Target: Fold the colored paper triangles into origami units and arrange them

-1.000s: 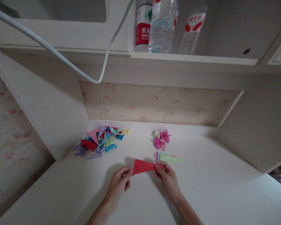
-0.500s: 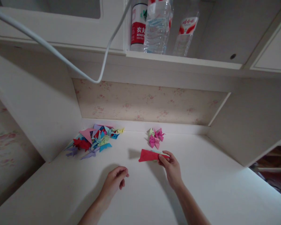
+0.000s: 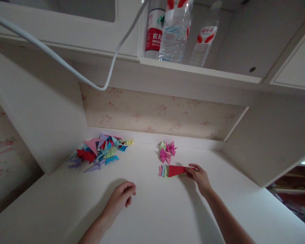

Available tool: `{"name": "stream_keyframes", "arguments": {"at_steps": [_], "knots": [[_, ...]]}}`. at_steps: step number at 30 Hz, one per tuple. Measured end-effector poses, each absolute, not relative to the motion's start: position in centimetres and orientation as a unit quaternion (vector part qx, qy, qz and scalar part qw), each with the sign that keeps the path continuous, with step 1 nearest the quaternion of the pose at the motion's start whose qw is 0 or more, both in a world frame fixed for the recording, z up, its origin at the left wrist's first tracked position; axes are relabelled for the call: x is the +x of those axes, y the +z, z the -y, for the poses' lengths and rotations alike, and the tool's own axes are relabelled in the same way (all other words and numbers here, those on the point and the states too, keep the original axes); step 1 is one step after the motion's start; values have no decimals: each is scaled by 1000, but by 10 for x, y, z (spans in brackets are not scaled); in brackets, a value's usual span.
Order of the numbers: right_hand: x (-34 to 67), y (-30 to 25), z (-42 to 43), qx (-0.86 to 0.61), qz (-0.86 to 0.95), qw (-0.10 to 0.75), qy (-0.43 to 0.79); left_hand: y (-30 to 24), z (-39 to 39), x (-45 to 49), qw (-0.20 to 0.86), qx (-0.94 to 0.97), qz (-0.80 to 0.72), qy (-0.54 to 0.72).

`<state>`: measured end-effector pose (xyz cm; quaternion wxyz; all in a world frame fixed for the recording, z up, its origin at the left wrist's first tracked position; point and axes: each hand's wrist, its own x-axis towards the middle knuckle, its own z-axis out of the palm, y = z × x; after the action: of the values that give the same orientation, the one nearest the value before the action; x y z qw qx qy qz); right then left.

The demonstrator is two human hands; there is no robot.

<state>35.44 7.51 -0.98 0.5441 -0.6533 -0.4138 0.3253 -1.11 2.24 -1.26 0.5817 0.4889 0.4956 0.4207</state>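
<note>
My right hand (image 3: 198, 178) pinches the narrow end of a red folded paper strip (image 3: 177, 170) between thumb and fingers. The strip lies flat, its wide end pointing left. From under that end stick out the edges of pink, light blue and light green folded papers (image 3: 163, 171), overlapping like a fan. My left hand (image 3: 123, 194) is closed, fingers curled in, just above the white tabletop (image 3: 147, 213), with nothing visible in it. Just behind the strips sits a small cluster of pink and green origami pieces (image 3: 166, 155).
A heap of many-coloured origami pieces (image 3: 98, 154) lies at the back left of the tabletop. Overhead, a white shelf (image 3: 198, 71) carries several plastic bottles (image 3: 174, 37). A white cable (image 3: 73, 71) hangs across the upper left.
My right hand has moved right and slightly down with the red strip. Pink, blue and green paper ends now show left of it. My left hand has barely shifted.
</note>
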Motion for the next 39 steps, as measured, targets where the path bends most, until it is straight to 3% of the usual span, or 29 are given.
{"name": "stream_keyframes", "arguments": {"at_steps": [20,24,30,35,39], "knots": [[333,-23,-69,-734,629,219,-130,-12,-21,-11,576,515,-487,407],[325,-22,-56,-734,615,271,-99,-15,-21,-11,581,522,-478,402],[279,-14,-10,-644,646,377,163,-18,-22,-10,577,537,-471,397],[218,-14,23,-603,682,336,240,-16,-20,-11,560,549,-477,396],[185,-20,37,-544,789,253,135,-18,-18,-11,550,561,-479,393]]}}
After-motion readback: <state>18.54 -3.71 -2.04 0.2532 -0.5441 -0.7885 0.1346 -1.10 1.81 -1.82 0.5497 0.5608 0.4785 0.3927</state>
